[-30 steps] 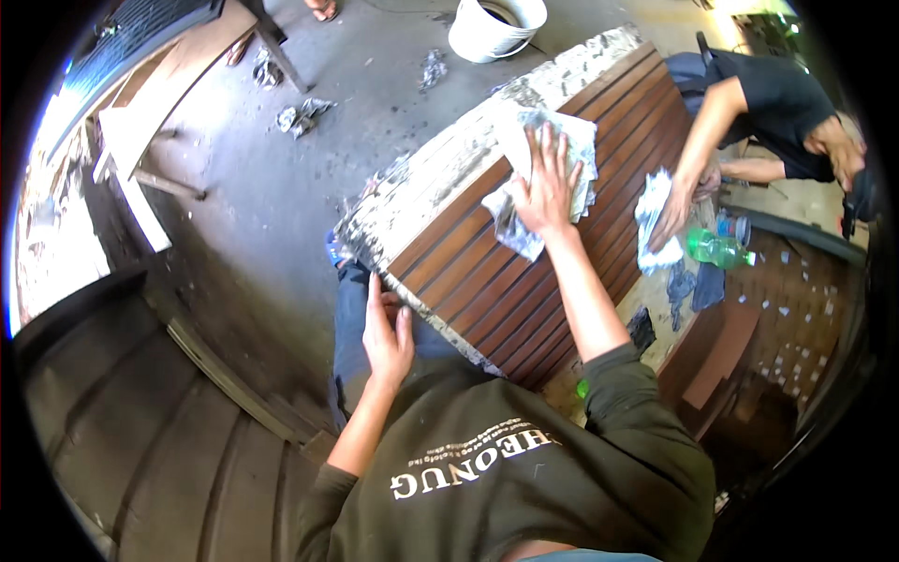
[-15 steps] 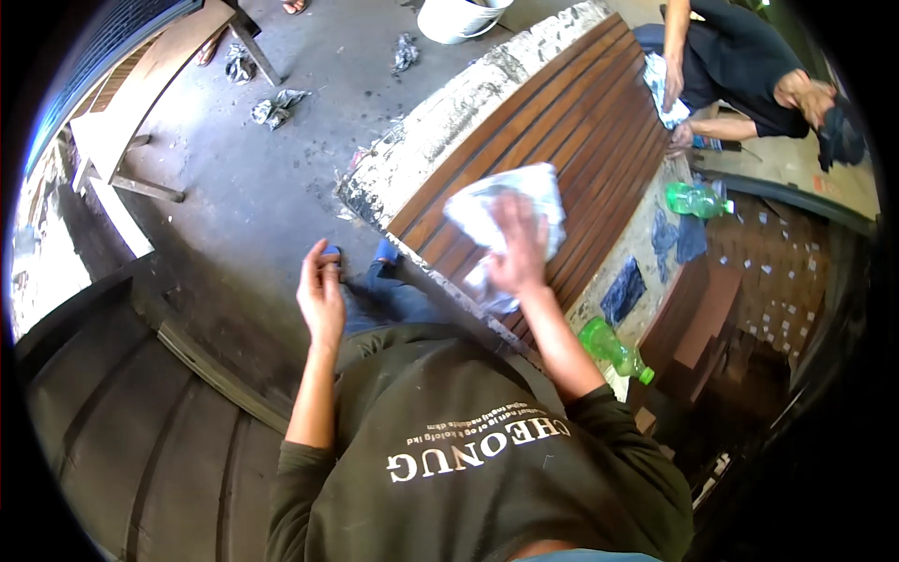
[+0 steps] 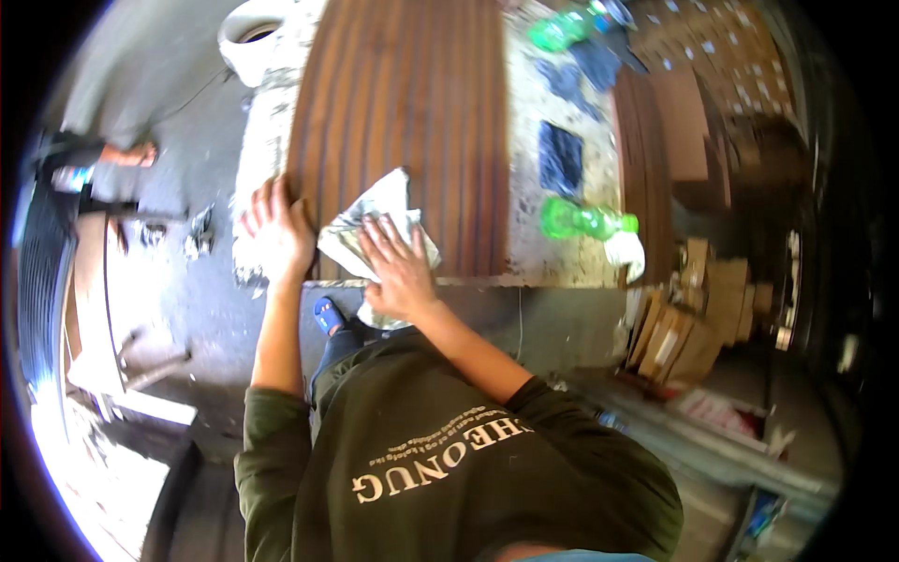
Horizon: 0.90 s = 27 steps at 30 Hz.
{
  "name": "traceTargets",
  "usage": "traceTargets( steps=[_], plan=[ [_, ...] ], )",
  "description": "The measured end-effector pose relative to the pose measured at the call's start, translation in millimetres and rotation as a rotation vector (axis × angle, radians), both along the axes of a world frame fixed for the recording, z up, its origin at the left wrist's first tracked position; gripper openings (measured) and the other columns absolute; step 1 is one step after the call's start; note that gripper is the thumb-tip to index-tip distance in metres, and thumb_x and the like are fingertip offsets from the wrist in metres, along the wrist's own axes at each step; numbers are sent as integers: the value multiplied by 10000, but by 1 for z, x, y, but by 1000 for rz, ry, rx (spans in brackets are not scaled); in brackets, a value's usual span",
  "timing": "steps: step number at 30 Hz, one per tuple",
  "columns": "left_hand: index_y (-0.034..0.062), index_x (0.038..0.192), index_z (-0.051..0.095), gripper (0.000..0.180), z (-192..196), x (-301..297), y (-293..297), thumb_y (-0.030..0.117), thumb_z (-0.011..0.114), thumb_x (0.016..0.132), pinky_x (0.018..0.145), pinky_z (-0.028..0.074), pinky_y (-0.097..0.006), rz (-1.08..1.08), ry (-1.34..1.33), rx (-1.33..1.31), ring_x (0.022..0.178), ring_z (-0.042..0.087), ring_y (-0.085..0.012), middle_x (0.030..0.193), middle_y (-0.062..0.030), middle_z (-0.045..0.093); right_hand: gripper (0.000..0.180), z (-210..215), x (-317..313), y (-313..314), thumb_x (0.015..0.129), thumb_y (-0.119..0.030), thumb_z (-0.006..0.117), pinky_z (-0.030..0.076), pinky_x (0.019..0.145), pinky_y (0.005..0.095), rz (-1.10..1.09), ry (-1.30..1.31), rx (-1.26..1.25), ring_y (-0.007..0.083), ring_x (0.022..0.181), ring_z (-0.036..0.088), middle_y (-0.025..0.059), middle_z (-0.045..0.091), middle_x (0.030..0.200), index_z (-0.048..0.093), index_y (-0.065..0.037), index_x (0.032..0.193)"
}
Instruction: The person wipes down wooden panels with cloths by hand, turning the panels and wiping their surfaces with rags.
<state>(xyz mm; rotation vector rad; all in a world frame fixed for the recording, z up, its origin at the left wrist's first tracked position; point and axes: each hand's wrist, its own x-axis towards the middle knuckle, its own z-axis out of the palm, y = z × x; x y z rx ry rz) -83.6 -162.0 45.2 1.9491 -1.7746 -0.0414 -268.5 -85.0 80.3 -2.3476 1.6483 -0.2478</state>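
Note:
A dark brown slatted wooden panel (image 3: pixel 403 112) lies on a paint-spattered work table (image 3: pixel 524 258) in front of me. My right hand (image 3: pixel 401 272) presses a crumpled white cloth (image 3: pixel 375 201) against the panel's near end, its fingers stretched over the cloth. Part of the cloth hangs past the near edge, below my thumb. My left hand (image 3: pixel 278 229) is spread at the table's left border, beside the panel, holding nothing. Right of the panel lie a green plastic bottle (image 3: pixel 585 220) with pale liquid near its neck and a dark blue folded piece (image 3: pixel 560 159).
Another green bottle (image 3: pixel 562 31) and blue-grey rags (image 3: pixel 595 66) lie farther along the table. A white bucket (image 3: pixel 248 56) stands at the far left. Cardboard boxes (image 3: pixel 679 337) are stacked at right. A wooden bench (image 3: pixel 94 309) and another person's bare foot (image 3: pixel 140 155) appear at left.
My view has turned, so the panel now runs straight ahead. The right hand and cloth have come to the near left end; my left hand has moved to the table edge.

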Motion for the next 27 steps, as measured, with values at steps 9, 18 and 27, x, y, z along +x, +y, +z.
traceTargets(
  steps=[9, 18, 27],
  plan=[
    [156, 1334, 435, 467, -12, 3, -6, 371, 458, 919, 1054, 181, -520, -52, -109, 25, 1297, 350, -242, 1347, -50, 453, 643, 11, -195, 17, 650, -111, 542, 214, 1088, 536, -515, 150, -307, 375, 1292, 367, 186, 421, 1385, 487, -32, 1286],
    [140, 1331, 429, 484, -13, 4, -6, 384, 457, 914, 1066, 164, -532, -44, -75, 63, 1319, 316, -264, 1367, -63, 430, 792, -6, -52, 39, 701, -206, 511, 124, 1127, 506, -368, -69, -4, 334, 1395, 188, 202, 209, 1497, 259, 19, 1418],
    [130, 1331, 428, 479, -10, 3, -5, 368, 451, 917, 1064, 159, -528, -55, -43, 69, 1320, 314, -264, 1366, -72, 431, 617, -18, -158, -11, 774, -178, 527, 202, 1114, 483, -607, 71, -186, 328, 1348, 290, 181, 352, 1431, 396, -3, 1351]
  ],
)
